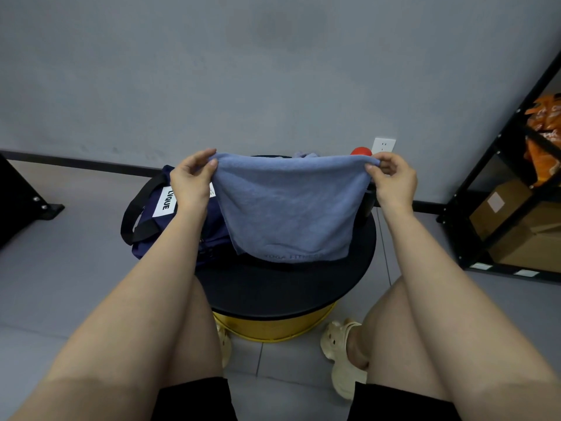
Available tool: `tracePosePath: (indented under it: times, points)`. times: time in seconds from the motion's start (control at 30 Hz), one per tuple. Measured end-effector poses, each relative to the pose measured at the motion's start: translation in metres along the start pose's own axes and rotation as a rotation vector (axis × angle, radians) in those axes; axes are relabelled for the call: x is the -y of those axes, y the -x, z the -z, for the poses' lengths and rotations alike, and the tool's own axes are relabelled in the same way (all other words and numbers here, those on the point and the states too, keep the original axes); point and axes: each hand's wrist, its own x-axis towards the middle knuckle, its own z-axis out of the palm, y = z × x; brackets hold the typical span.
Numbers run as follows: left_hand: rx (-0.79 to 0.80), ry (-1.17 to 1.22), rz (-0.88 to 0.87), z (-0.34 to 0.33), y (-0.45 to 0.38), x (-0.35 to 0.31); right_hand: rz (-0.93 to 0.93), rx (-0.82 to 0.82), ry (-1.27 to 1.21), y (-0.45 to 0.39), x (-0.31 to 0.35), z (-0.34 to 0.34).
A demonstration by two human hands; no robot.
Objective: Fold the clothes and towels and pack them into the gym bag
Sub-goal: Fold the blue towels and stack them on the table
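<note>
A blue towel hangs in the air above the round black table, doubled over, with dark lettering along its lower edge. My left hand pinches its upper left corner. My right hand pinches the upper right corner. The navy gym bag with black straps and a white label lies on the table's left side, partly behind the towel and my left arm. More blue cloth peeks out behind the towel's top edge.
A red round object shows behind the towel near a white wall socket. A black shelf rack with cardboard boxes and orange packets stands on the right. The table has a yellow base. My knees flank it.
</note>
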Motion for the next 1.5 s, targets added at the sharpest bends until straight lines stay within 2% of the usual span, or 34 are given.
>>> tracePosePath:
  times: [0.13,0.23,0.33,0.47,0.63,0.97,1.33,1.5]
  points:
    - [0.044,-0.002,0.006,0.001,-0.002,0.001,-0.027,0.070,-0.082,0.001,0.001,0.001]
    - [0.048,0.054,0.024,0.001,-0.001,-0.002,-0.034,0.045,-0.123,0.000,-0.001,0.003]
    - [0.051,0.095,0.024,-0.001,0.001,-0.004,-0.031,0.012,-0.093,-0.004,-0.002,0.005]
    - [0.041,0.055,0.007,-0.004,0.005,-0.006,-0.014,0.019,0.036,-0.005,-0.005,0.005]
    - [0.028,-0.011,-0.016,-0.007,0.006,-0.006,0.041,-0.058,0.124,-0.006,-0.009,0.009]
    - [0.017,-0.052,-0.015,-0.009,0.007,-0.003,0.073,-0.089,0.111,-0.009,-0.012,0.014]
    - [0.059,-0.104,-0.042,-0.007,0.007,-0.001,0.052,-0.021,0.128,-0.009,-0.017,0.019]
    - [0.085,-0.143,-0.097,-0.006,0.011,-0.003,0.145,-0.082,0.181,-0.007,-0.017,0.023]
